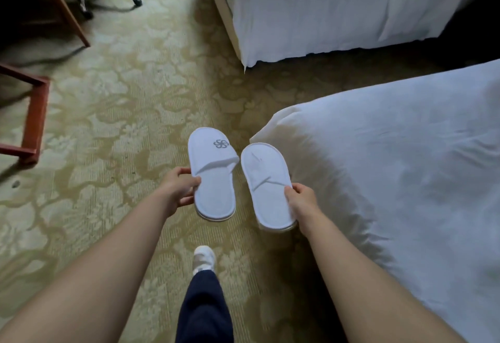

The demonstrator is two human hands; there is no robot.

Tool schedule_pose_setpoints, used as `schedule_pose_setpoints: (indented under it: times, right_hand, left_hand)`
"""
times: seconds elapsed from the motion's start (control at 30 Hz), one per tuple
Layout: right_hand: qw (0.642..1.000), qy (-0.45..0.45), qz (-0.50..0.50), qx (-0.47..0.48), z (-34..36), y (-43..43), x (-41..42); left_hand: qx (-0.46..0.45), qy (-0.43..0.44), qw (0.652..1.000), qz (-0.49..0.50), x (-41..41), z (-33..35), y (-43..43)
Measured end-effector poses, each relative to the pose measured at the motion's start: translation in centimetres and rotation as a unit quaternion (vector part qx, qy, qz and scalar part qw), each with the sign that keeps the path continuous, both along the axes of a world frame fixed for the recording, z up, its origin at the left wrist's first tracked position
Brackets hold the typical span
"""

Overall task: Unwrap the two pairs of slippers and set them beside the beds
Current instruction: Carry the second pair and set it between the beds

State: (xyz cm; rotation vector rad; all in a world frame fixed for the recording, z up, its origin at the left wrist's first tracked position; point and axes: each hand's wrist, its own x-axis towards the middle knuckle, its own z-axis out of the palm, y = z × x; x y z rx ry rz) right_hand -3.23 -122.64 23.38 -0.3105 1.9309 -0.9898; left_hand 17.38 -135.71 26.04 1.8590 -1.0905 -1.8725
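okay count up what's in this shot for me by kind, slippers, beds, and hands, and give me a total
Slippers: 2, the logo slipper in the left hand and the plain-topped slipper in the right hand
Beds: 2, the near bed and the far bed
Hands: 2, the left hand and the right hand
Total: 6

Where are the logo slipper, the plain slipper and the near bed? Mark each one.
logo slipper [213, 180]: head view, on its bare insole below the strap.
plain slipper [263, 177]: head view, on the middle of its flattened upper.
near bed [405, 166]: head view, on the white cover's top.
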Motion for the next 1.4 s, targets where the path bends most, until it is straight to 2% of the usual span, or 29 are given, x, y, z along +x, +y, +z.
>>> schedule_pose_setpoints:
  times: [0.33, 0.43, 0.6, 0.77, 0.9, 1.07, 1.23, 1.4]
  right_hand:
    - [0.998, 0.036, -0.027, 0.033, -0.5, -22.4, -6.0]
    - [0.997, 0.032, -0.044, 0.055, -0.8, -26.9, -7.2]
    - [0.995, 0.068, -0.017, 0.066, -1.0, -32.7, -10.9]
    - [0.995, 0.049, -0.013, 0.086, -1.7, -36.9, -16.1]
    - [0.993, 0.047, -0.010, 0.104, -3.2, -40.1, -21.8]
    - [0.992, 0.038, 0.014, 0.118, -6.3, -43.7, -29.6]
    - [0.989, 0.048, 0.012, 0.139, -10.0, -45.8, -37.5]
    - [0.987, 0.061, 0.006, 0.149, -14.5, -47.5, -41.5]
  left_hand:
    - [0.029, -0.001, 0.999, -0.042, -6.0, -0.6, -21.2]
    - [0.052, -0.004, 0.998, -0.048, -7.0, -0.3, -25.9]
    - [0.066, -0.015, 0.997, -0.036, -9.8, -1.4, -31.3]
    - [0.076, -0.053, 0.994, -0.050, -15.5, -3.7, -34.9]
    - [0.087, -0.037, 0.995, -0.030, -21.7, -5.5, -37.7]
    - [0.051, -0.052, 0.997, -0.004, -29.3, -8.6, -41.6]
    - [0.058, -0.081, 0.995, -0.028, -36.6, -12.0, -44.3]
    - [0.057, -0.097, 0.991, -0.068, -41.2, -16.2, -45.9]
